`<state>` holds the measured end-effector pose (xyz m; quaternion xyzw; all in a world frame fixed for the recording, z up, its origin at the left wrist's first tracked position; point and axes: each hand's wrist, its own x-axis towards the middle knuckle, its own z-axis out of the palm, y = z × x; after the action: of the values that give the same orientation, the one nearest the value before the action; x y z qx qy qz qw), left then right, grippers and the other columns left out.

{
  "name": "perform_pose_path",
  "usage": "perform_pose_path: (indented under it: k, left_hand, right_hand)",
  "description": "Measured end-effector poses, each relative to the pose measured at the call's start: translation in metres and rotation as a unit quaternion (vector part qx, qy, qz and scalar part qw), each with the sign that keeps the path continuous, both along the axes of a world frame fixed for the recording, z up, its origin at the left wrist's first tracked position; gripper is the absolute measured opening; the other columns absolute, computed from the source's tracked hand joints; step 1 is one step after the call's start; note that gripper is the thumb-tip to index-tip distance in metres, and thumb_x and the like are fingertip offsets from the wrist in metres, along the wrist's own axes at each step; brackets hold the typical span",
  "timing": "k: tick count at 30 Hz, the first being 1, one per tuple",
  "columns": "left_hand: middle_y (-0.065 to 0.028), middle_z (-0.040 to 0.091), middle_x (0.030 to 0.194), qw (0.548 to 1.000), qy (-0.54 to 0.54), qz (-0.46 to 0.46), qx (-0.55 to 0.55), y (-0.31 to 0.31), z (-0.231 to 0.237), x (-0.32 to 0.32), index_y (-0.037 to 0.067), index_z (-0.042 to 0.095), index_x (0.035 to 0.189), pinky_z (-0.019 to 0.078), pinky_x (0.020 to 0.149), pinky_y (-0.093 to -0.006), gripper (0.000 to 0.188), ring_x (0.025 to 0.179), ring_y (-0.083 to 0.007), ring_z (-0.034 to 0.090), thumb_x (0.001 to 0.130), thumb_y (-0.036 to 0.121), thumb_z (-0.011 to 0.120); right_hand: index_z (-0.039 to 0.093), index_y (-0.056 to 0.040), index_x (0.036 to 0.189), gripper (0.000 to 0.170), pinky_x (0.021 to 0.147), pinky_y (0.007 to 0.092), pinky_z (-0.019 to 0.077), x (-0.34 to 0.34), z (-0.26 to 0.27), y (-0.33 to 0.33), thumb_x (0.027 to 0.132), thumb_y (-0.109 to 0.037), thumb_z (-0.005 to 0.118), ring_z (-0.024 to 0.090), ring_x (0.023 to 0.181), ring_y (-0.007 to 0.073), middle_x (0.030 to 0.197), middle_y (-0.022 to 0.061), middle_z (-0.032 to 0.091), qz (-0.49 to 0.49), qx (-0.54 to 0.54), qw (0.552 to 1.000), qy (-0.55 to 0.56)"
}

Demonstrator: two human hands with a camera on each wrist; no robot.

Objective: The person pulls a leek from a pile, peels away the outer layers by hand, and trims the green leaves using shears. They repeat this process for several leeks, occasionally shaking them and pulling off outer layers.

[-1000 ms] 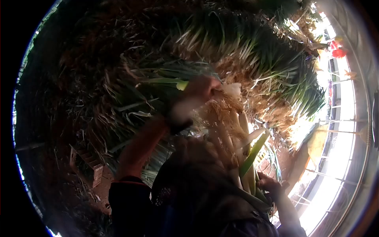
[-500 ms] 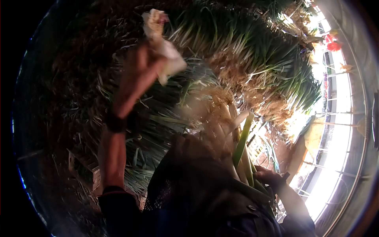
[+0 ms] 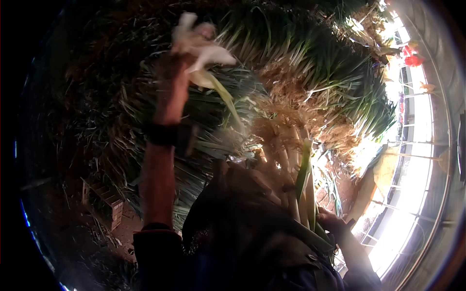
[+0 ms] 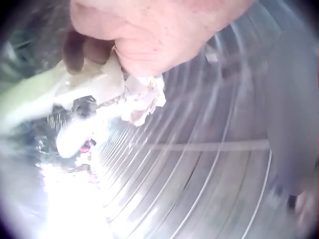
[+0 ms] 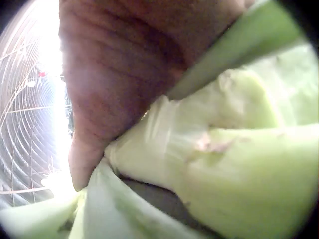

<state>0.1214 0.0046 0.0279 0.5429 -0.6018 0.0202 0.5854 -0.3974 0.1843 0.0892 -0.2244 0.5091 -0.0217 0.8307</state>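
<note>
High on the left of the head view, my left hand holds torn, pale leek leaves, blurred, with a yellow-green strip trailing from them. In the left wrist view its fingers are bent over the whitish leaves. At the lower right my right hand grips a bunch of leeks held against the body, white shanks and tangled roots pointing up and away. Close up in the right wrist view, the palm and thumb curl around pale green leek stems.
Long rows of heaped leeks with brown roots lie ahead. More green leaves are piled beneath my left arm. A wooden crate stands at the lower left. The ribbed translucent wall curves along the right.
My left hand has risen from the root end of the bunch to the upper left, carrying torn leaves away. The right hand has stayed on the leeks.
</note>
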Motion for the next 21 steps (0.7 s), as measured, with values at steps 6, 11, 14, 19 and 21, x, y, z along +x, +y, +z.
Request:
perform_pose_path:
  k: [6,11,14,19,21]
  left_hand:
    - [-0.0124,0.072,0.083,0.891,0.066,-0.109,0.436,0.034,-0.035,0.0,-0.004,0.067,0.109,0.0547,0.062,-0.031,0.027,0.07,-0.0164,0.07,0.091,0.015,0.07]
    - [-0.0129,0.072,0.091,0.739,0.133,-0.475,0.459,0.07,-0.118,-0.121,0.0,0.067,0.109,0.0572,0.064,-0.0304,0.026,0.074,-0.0198,0.068,0.089,0.016,0.07]
    - [-0.011,0.071,0.087,0.708,0.1,-0.654,0.247,0.093,-0.151,-0.192,0.006,0.052,0.139,0.0581,0.065,-0.03,0.052,0.077,-0.0191,0.069,0.091,0.015,0.069]
    - [-0.0091,0.071,0.082,0.461,0.013,-0.747,0.48,0.11,-0.099,-0.259,0.006,0.059,0.132,0.059,0.06,-0.0321,0.038,0.07,-0.0176,0.07,0.094,0.007,0.062]
    - [-0.0092,0.071,0.083,0.467,-0.027,-0.761,0.45,0.121,-0.098,-0.277,0.007,0.06,0.13,0.0587,0.061,-0.0327,0.037,0.071,-0.0183,0.07,0.094,0.007,0.062]
  right_hand:
    - [0.041,0.0009,0.148,0.08,0.11,0.0347,0.0418,0.001,0.0,0.01,0.088,-0.041,0.074,0.053,0.128,0.0216,0.143,0.0153,0.054,-0.001,0.005,1.0,0.002]
    - [0.042,0.001,0.148,0.08,0.11,0.0347,0.0418,0.002,-0.001,0.024,0.088,-0.042,0.073,0.053,0.129,0.0216,0.143,0.0153,0.054,-0.009,-0.002,1.0,0.01]
    - [0.042,0.001,0.148,0.08,0.11,0.0347,0.0418,0.004,-0.002,0.03,0.088,-0.042,0.073,0.053,0.129,0.0217,0.143,0.0153,0.054,-0.023,-0.011,1.0,0.011]
    - [0.042,0.0011,0.148,0.08,0.11,0.0348,0.0417,0.01,-0.009,0.03,0.088,-0.042,0.073,0.053,0.129,0.0217,0.143,0.0153,0.054,-0.018,-0.043,0.999,0.005]
    - [0.042,0.0011,0.148,0.08,0.11,0.0348,0.0417,0.009,-0.015,0.03,0.088,-0.042,0.073,0.053,0.129,0.0217,0.143,0.0153,0.054,-0.01,-0.063,0.998,0.005]
